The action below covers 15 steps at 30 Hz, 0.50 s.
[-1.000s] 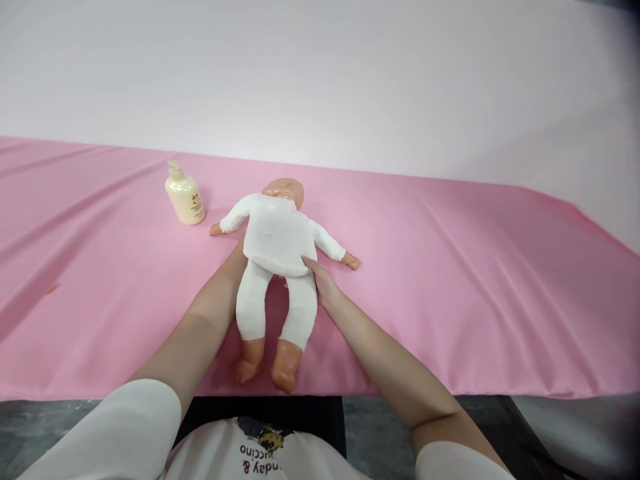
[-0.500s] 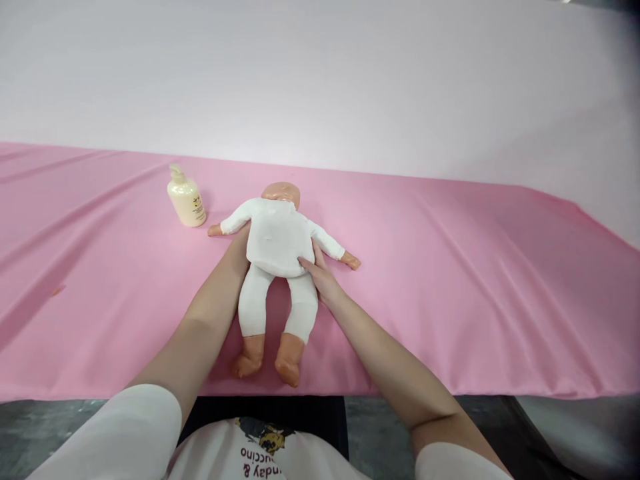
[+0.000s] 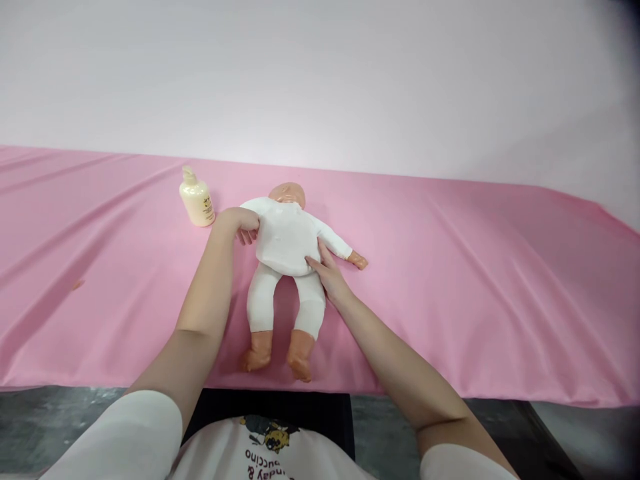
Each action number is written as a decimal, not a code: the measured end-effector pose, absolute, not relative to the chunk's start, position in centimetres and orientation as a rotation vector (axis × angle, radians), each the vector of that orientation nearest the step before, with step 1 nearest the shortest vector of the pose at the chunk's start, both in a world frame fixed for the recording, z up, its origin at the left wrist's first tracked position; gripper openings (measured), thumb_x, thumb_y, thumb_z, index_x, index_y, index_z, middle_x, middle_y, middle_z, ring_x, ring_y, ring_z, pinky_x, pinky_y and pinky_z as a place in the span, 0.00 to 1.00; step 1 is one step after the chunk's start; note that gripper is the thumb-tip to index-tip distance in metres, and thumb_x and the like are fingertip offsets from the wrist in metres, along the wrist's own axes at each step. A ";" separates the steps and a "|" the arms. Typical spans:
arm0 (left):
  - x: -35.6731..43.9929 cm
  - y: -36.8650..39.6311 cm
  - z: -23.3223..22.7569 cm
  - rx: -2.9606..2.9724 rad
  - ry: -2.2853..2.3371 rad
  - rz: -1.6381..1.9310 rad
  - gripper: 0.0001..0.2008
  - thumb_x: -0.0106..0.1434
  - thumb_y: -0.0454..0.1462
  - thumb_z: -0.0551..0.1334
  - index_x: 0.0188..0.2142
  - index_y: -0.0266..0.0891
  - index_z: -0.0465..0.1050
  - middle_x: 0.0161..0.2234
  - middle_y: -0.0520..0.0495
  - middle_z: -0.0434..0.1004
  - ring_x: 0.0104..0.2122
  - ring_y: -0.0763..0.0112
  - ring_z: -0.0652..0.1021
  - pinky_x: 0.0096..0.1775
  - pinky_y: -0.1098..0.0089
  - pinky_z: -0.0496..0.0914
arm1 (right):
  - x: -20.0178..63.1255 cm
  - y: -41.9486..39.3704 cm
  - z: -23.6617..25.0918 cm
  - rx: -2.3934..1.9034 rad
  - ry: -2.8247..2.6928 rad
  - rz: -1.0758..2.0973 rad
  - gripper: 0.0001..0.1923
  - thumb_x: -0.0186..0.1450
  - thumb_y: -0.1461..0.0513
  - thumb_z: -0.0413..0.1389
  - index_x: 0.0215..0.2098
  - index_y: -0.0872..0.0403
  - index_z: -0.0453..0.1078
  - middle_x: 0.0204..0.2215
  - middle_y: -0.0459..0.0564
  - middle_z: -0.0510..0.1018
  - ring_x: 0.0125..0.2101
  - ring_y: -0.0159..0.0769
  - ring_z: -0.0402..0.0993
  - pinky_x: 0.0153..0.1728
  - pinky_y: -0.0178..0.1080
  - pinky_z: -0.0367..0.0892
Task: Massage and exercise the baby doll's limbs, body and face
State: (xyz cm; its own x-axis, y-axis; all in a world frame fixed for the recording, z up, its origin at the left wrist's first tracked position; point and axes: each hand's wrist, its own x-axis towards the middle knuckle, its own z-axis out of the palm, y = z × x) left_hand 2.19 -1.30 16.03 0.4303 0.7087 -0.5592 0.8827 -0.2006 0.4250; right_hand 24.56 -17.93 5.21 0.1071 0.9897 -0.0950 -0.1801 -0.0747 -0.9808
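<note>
Lying doll (image 3: pixel 286 237): flat on the pink-covered table (image 3: pixel 450 280), head pointing away from the person, feet toward the near edge.
Left hand (image 3: pixel 246 225): hidden by the torso earlier, now in view at the doll's shoulder; cannot tell whether it pinches the sleeve.
Right hand (image 3: pixel 330 270): at the doll's side as before, thumb and forefinger spread.
Doll's arm: mostly blocked by the left hand, visible earlier.
Pump bottle (image 3: pixel 199 201): upright, just beside the left wrist.

Indoor workspace: pink-draped table (image 3: pixel 450 300), white wall (image 3: pixel 320 80)
</note>
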 end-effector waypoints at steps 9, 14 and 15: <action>3.6 -3.9 18.7 2.062 1.590 0.407 0.06 0.56 0.38 0.70 0.27 0.41 0.74 0.30 0.45 0.79 0.36 0.55 0.80 0.45 0.58 0.72 | 27.7 -15.9 3.4 -1.325 -1.071 1.016 0.35 0.59 0.44 0.65 0.60 0.48 0.70 0.65 0.51 0.71 0.67 0.44 0.67 0.74 0.53 0.57; 5.1 -3.5 16.8 2.044 1.306 0.051 0.11 0.55 0.40 0.74 0.35 0.41 0.78 0.32 0.53 0.76 0.38 0.65 0.74 0.53 0.61 0.67 | 30.5 -14.3 1.8 -1.445 -0.987 0.876 0.38 0.58 0.43 0.64 0.62 0.49 0.68 0.67 0.53 0.69 0.70 0.45 0.63 0.76 0.53 0.51; 5.1 -3.0 15.9 1.973 1.282 0.047 0.11 0.53 0.38 0.76 0.33 0.39 0.77 0.28 0.54 0.74 0.36 0.67 0.73 0.52 0.62 0.68 | 30.8 -14.2 1.6 -1.450 -0.990 0.873 0.40 0.58 0.43 0.64 0.64 0.49 0.66 0.69 0.54 0.66 0.71 0.45 0.60 0.76 0.53 0.50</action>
State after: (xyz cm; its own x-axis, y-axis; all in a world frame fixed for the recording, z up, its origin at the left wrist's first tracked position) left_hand 5.14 -3.02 15.92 0.4934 0.7929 -0.3577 0.7645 -0.1992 0.6130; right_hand 30.77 -14.17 1.58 0.3747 0.9271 0.0125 0.1031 -0.0283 -0.9943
